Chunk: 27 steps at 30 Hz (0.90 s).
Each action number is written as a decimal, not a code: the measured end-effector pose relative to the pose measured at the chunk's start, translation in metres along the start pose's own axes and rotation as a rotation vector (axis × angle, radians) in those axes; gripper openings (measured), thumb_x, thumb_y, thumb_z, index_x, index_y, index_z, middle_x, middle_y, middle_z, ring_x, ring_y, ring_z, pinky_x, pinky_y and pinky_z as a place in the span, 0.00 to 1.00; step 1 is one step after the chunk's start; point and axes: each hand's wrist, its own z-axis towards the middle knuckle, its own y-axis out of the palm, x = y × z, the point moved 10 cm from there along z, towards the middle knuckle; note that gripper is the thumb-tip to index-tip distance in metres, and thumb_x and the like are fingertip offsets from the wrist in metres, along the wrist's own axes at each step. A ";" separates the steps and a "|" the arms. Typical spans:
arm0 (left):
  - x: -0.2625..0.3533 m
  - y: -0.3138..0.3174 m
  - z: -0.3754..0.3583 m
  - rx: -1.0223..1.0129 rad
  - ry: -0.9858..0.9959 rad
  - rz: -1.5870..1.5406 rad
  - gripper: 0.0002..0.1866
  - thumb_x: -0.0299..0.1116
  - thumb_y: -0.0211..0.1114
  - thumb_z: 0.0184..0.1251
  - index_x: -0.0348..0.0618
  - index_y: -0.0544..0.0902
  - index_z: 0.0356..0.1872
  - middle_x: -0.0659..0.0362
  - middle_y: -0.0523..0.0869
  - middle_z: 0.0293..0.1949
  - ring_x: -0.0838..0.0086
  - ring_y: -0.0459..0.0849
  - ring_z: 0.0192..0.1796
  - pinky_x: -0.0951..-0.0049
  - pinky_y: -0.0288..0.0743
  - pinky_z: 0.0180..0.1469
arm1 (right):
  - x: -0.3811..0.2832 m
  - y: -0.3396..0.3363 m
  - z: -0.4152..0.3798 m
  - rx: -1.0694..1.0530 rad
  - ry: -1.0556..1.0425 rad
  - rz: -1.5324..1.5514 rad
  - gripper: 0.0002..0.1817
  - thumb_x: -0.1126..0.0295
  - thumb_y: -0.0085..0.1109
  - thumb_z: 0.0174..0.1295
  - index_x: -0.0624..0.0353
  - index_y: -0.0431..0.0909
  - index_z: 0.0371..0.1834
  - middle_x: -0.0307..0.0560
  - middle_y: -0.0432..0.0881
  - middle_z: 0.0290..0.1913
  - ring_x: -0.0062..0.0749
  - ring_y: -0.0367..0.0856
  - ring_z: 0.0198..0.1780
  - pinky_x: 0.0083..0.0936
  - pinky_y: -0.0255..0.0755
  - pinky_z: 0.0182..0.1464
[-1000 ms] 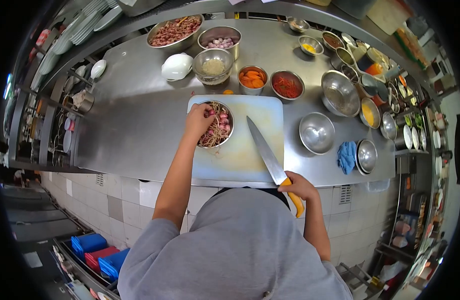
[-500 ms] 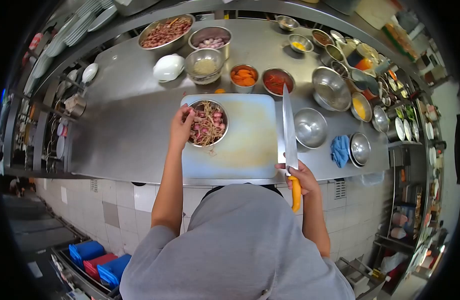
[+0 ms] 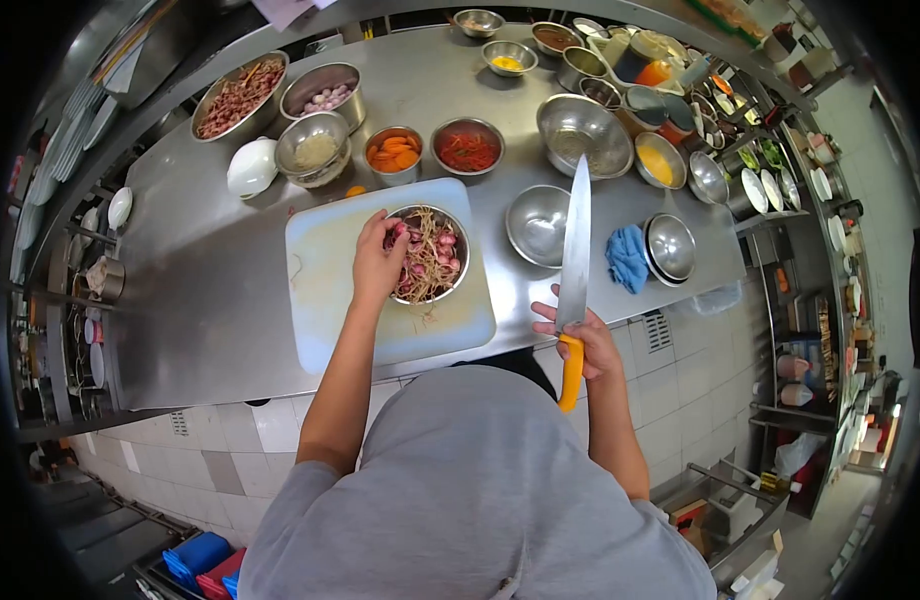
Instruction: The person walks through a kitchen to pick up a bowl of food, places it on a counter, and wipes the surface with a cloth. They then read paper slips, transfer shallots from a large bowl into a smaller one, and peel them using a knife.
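Note:
My left hand [image 3: 380, 258] is closed on the left rim of a metal bowl [image 3: 467, 262], its fingertips at the edge beside the shallots. Reddish shallots [image 3: 443, 243] with dry, stringy roots fill the bowl. It sits on the right part of a white cutting board [image 3: 350, 290]. To the right, off the board, my right hand [image 3: 592, 345] grips a large knife [image 3: 575, 250] by its yellow handle. The broad blade points away from me, over the table's front area, and some fingers of that hand are loosely extended.
Behind the board stand bowls of sliced carrots [image 3: 393, 155], red chilli strips [image 3: 467, 152] and peeled shallots [image 3: 328, 98]. An empty metal bowl [image 3: 540, 225] and a blue cloth [image 3: 627, 258] lie right. A white bowl [image 3: 252, 167] stands at back left.
The bowl of shallots has shifted rightward across the board with my left hand on it. My view has turned, so the table appears rotated. The knife stays in my right hand.

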 end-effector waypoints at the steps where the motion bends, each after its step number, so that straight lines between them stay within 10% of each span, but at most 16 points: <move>1: 0.005 0.008 -0.001 -0.005 0.003 0.017 0.15 0.33 0.66 0.62 0.38 0.81 0.47 0.46 0.75 0.62 0.53 0.75 0.61 0.61 0.69 0.62 | -0.008 -0.003 0.000 0.003 0.001 -0.031 0.35 0.83 0.45 0.55 0.65 0.56 0.71 0.71 0.69 0.64 0.52 0.80 0.57 0.17 0.79 0.27; 7: 0.074 -0.006 0.005 0.263 0.234 0.230 0.15 0.30 0.65 0.64 0.38 0.81 0.50 0.49 0.79 0.56 0.61 0.79 0.56 0.63 0.72 0.58 | -0.069 -0.017 0.016 0.004 -0.097 -0.319 0.36 0.83 0.43 0.53 0.62 0.57 0.71 0.61 0.73 0.63 0.46 0.77 0.61 0.20 0.78 0.32; 11: 0.113 0.014 0.012 0.145 0.039 -0.301 0.16 0.28 0.62 0.68 0.37 0.79 0.55 0.59 0.84 0.44 0.78 0.83 0.44 0.80 0.75 0.46 | -0.079 -0.041 0.027 0.069 0.081 -0.662 0.23 0.83 0.40 0.54 0.60 0.71 0.55 0.43 0.79 0.53 0.30 0.79 0.55 0.21 0.75 0.32; 14: 0.112 0.083 -0.001 -0.089 -0.289 -0.710 0.17 0.29 0.61 0.69 0.38 0.78 0.57 0.61 0.84 0.45 0.80 0.82 0.43 0.80 0.76 0.45 | -0.089 -0.044 0.041 -0.022 -0.013 -0.930 0.29 0.82 0.40 0.53 0.56 0.69 0.62 0.43 0.78 0.54 0.27 0.78 0.51 0.19 0.74 0.28; 19: 0.126 0.177 -0.033 -0.231 -0.557 -1.051 0.15 0.27 0.58 0.71 0.38 0.76 0.57 0.61 0.83 0.43 0.77 0.82 0.39 0.78 0.77 0.41 | -0.127 -0.009 0.043 -0.135 -0.539 -1.459 0.38 0.82 0.43 0.52 0.54 0.60 0.73 0.56 0.71 0.64 0.47 0.72 0.63 0.31 0.65 0.66; 23: 0.119 0.215 -0.056 -0.265 -0.673 -1.206 0.11 0.29 0.59 0.71 0.41 0.77 0.51 0.63 0.82 0.38 0.80 0.78 0.33 0.78 0.73 0.35 | -0.125 -0.001 0.050 -0.184 -0.510 -1.474 0.38 0.81 0.46 0.54 0.39 0.63 0.72 0.55 0.72 0.64 0.49 0.73 0.63 0.36 0.68 0.63; 27: 0.114 0.230 -0.070 -0.294 -0.731 -1.287 0.06 0.27 0.58 0.70 0.43 0.77 0.46 0.62 0.82 0.34 0.82 0.76 0.27 0.80 0.69 0.31 | -0.121 -0.004 0.055 -0.202 -0.438 -1.485 0.39 0.80 0.48 0.52 0.48 0.60 0.73 0.55 0.74 0.60 0.50 0.74 0.60 0.35 0.68 0.62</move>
